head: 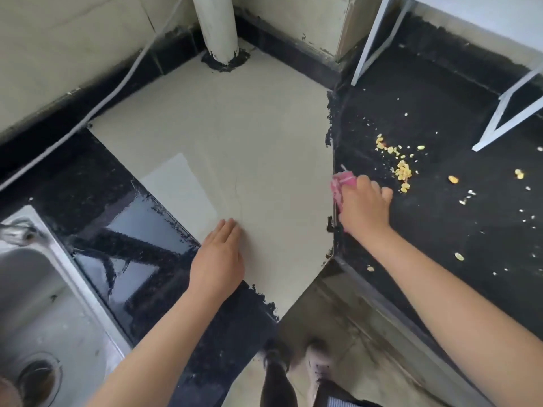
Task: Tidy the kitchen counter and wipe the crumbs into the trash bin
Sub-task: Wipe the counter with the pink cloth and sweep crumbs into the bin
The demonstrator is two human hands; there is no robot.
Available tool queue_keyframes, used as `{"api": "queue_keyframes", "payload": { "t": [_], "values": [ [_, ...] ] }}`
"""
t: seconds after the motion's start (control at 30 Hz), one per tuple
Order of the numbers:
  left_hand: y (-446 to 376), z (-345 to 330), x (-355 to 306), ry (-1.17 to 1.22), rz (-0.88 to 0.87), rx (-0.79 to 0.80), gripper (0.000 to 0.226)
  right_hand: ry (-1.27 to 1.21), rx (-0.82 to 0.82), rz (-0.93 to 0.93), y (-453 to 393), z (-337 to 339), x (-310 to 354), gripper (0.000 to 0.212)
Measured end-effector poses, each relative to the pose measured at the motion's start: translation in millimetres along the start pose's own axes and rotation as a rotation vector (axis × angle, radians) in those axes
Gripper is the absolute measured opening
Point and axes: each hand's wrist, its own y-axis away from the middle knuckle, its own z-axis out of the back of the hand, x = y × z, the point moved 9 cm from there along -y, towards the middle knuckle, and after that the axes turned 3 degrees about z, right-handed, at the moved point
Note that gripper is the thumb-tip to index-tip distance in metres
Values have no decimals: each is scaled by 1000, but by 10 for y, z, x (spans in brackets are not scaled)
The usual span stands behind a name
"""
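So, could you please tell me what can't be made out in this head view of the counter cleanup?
- Trash bin: none appears in the head view.
- Pink cloth: mostly covered by the right hand gripping it, so its size is unclear.
- Crumbs: the smallest specks are too tiny to identify.
- Sink: cut off by the left and bottom edges.
- Left hand: lies flat, hiding whatever is underneath.

A crumpled pink cloth (342, 183) shows under the right hand (363, 205). Just beyond that hand's fingers, yellow crumbs (403, 171) and paler flecks dot the black speckled stone worktop (440, 230). Under the left hand (219, 257) lies a plain cream corner slab (235, 136). Left of it is a silver-grey steel sink (44, 289).
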Motion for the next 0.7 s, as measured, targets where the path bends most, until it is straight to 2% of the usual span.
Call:
{"api": "queue_keyframes", "payload": {
  "t": [0.07,0.2,0.33,0.47,0.6,0.7],
  "values": [
    [37,-31,-215,53,22,23,45,44,24,-77,-99,50,-348,28],
    [158,-258,-531,31,134,206,53,9,38,-25,9,228,-422,24],
    [222,-356,-686,-59,178,283,56,-30,37,195,536,321,-121,26],
    [206,-341,-739,-106,235,375,55,6,132,383,1085,-9,124,30],
    [188,-345,-789,-133,272,409,56,29,42,402,1100,-175,-59,39],
    [217,-356,-791,-120,295,418,57,38,45,341,914,-140,-314,28]
  ]
}}
